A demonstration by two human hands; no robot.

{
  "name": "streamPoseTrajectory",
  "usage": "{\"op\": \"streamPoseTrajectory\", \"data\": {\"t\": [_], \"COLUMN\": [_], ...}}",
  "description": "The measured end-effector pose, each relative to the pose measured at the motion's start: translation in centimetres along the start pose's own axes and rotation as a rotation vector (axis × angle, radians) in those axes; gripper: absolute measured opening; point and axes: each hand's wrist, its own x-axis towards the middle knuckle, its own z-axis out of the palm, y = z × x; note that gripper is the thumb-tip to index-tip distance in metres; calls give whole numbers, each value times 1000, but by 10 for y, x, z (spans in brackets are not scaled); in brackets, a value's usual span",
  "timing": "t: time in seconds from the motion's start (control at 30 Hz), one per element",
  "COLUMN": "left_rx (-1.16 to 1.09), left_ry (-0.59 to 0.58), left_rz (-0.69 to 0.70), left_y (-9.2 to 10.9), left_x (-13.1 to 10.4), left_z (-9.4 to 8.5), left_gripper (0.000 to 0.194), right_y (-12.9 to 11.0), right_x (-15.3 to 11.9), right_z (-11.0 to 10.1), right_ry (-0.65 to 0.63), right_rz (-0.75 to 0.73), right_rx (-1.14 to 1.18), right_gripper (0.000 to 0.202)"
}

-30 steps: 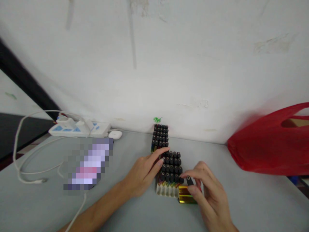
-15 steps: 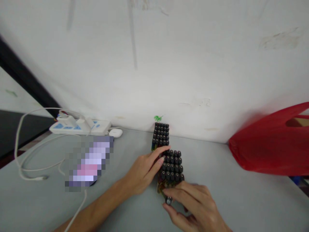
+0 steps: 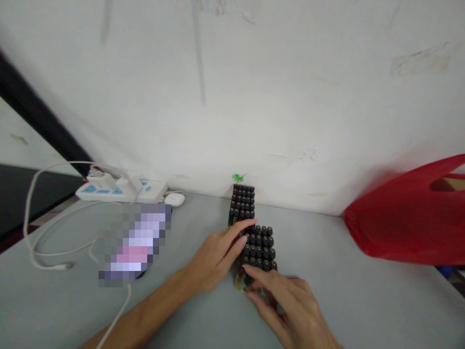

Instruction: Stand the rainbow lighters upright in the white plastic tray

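Observation:
Rows of small black cylinders with a light dot on each top stand in a colourful-sided near pack [image 3: 239, 281]. My left hand [image 3: 218, 257] rests at its left side, index finger and thumb stretched out and apart, touching the far-left cylinders. At the near end, my right hand [image 3: 290, 300] pinches one black cylinder [image 3: 248, 280] between thumb and fingers, low against the front row. Its lower part is hidden by the fingers. Behind the near pack stands a similar far pack [image 3: 242, 201] of black-topped cylinders, close to the wall.
On the left lie a blurred-out phone [image 3: 140, 242], a white power strip [image 3: 152, 191] with plugs, a small white case [image 3: 175, 199] and looping white cables [image 3: 27, 218]. A red plastic bag [image 3: 403, 223] sits at the right. The white wall [image 3: 290, 97] borders the grey table [image 3: 316, 237].
My right hand has moved the cylinder away from me, from in front of the near pack to its front row, and turned it upright. My left hand has stayed put.

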Motion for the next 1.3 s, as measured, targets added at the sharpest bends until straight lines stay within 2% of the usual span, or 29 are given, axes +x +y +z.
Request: {"op": "streamPoseTrajectory", "data": {"t": [0.07,0.17,0.23,0.27,0.37,0.5,0.57,0.63,0.87,1.07,1.2,1.3], "left_rx": [4,20,20,16,11,17,20,22,15,17,17,16], "left_ry": [5,14,11,10,16,15,13,13,24,20,22,26], "left_rz": [-2,-13,-21,-24,-26,-30,-32,-29,-35,-29,-25,-31], "left_y": [-1,-3,-4,-4,-5,-4,-3,-2,-3,-6,-5,-4], "left_x": [0,-1,-2,-2,-2,-1,-1,-1,-1,-1,-1,-1], "left_z": [0,2,3,3,3,2,2,2,3,3,3,3], "left_gripper": [48,47,47,47,46,46,47,47,47,48,48,47], "right_y": [-1,3,12,19,40,61,65,67,71,68,63,56], "right_x": [-2,1,7,9,9,-5,-11,-13,-8,4,9,12], "right_z": [-1,-14,-28,-35,-51,-58,-57,-54,-52,-54,-46,-37], "right_ry": [75,186,226,204,-12,-328,-429,-459,-328,-60,82,124], "right_rz": [90,354,520,572,667,730,760,775,781,814,799,791], "right_rx": [8,-15,-48,-39,38,151,171,176,147,141,285,384], "right_gripper": [29,17,14,17,21,21,16,11,21,39,44,44]}}
